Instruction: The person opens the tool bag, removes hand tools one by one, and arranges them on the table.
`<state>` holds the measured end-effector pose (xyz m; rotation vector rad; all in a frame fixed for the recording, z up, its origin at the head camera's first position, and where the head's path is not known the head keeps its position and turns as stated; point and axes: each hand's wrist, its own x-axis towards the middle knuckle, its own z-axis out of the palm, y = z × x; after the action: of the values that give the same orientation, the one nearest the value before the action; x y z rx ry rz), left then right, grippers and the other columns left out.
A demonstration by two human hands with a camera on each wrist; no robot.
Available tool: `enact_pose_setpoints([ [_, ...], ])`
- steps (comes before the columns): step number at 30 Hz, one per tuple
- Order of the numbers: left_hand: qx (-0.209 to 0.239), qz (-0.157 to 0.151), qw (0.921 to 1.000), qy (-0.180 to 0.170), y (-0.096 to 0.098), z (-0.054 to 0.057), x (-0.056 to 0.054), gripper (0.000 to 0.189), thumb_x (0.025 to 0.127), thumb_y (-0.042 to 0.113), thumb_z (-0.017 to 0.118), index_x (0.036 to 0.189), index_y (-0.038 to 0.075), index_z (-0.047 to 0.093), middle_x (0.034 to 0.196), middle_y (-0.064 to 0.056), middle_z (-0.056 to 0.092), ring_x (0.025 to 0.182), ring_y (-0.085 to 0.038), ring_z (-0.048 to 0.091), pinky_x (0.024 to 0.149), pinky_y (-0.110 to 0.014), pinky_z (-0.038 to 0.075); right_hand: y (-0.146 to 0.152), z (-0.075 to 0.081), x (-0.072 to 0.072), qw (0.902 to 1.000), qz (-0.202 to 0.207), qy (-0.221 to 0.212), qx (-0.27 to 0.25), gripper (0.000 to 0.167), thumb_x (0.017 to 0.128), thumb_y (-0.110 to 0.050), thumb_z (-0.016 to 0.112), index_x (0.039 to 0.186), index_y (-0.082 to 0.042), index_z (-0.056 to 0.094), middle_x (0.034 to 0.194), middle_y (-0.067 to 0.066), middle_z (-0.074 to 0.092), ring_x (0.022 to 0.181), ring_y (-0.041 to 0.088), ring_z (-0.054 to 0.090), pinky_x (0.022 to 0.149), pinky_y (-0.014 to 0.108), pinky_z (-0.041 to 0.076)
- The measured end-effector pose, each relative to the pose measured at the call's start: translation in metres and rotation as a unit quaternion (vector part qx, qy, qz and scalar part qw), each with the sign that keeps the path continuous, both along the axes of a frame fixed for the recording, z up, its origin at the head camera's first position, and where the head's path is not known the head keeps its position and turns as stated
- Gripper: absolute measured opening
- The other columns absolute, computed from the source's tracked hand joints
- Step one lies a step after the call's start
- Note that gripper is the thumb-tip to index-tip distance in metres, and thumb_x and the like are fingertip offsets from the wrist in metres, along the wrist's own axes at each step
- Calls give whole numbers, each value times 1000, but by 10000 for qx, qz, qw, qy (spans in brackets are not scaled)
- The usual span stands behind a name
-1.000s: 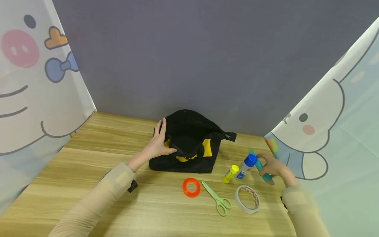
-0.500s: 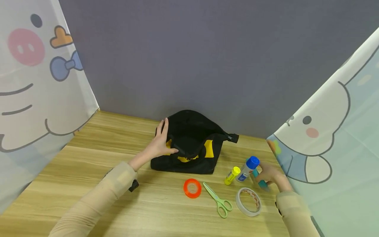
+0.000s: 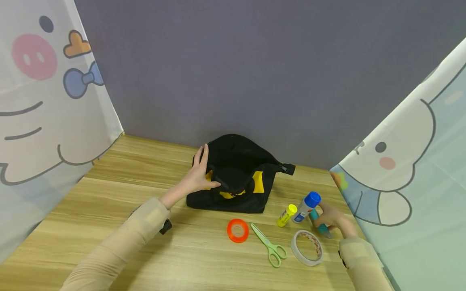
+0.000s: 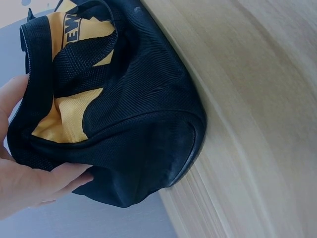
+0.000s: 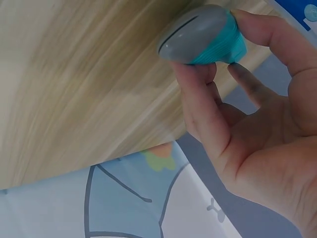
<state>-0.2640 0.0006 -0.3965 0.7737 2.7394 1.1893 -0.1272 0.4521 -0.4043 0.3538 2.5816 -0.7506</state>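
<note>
In the head view, my left hand (image 3: 194,178) is spread at the left end of a black-and-yellow fabric bag (image 3: 251,202). Its thumb lies along the front rim, and the other fingers point up beside the back of the mouth. In the left wrist view, thumb and fingers (image 4: 74,173) rest against the bag's edge. The bag gapes at the top. At the right, my right hand (image 3: 331,216) pinches a teal utility knife (image 5: 213,37) with a slotted grey nose. Palm and fingers cover part of its handle in the head view.
Close to my right hand stand a blue-capped glue stick (image 3: 307,207) and a smaller yellow one (image 3: 287,215). Nearer me are a white tape roll (image 3: 295,250), green scissors (image 3: 271,246) and an orange-red tape roll (image 3: 238,230). A grey backdrop (image 3: 233,81) rises behind the wooden table (image 3: 182,258).
My right hand has shifted slightly toward me and left with the utility knife, closer to the blue-capped glue stick. My left hand stays at the bag. The head view has shifted slightly.
</note>
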Motion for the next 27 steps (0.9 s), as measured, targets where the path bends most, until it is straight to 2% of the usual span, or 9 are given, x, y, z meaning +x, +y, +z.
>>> enact_pose_setpoints([
  [9,4,17,10000,33,0,-2,0,129,80,29,84,158,10,-18,164,-22,-15,107,-44,63,71,-38,54,-2,-1,1,10000,-44,4,21,100,73,-1,71,153,7,13,136,44,37,91,32,58,66,42,55],
  [16,-31,33,9999,91,1,-1,0,129,80,30,83,158,9,-17,164,-23,-13,98,-40,65,67,-36,52,0,-4,1,9999,-76,4,115,98,75,-2,73,154,5,14,130,41,43,84,29,58,65,40,54],
  [23,6,13,10000,51,0,-1,0,129,81,29,83,158,9,-18,164,-23,-15,111,-46,61,74,-40,55,-1,-8,3,9999,-112,2,-35,97,77,-2,73,153,7,13,128,42,45,86,30,59,67,41,54],
  [27,-28,18,10000,48,1,0,-1,129,80,29,83,158,9,-18,164,-23,-15,106,-44,63,70,-37,54,0,-11,4,9999,-151,19,-18,99,76,-2,74,153,8,13,126,41,48,87,29,58,69,41,55],
])
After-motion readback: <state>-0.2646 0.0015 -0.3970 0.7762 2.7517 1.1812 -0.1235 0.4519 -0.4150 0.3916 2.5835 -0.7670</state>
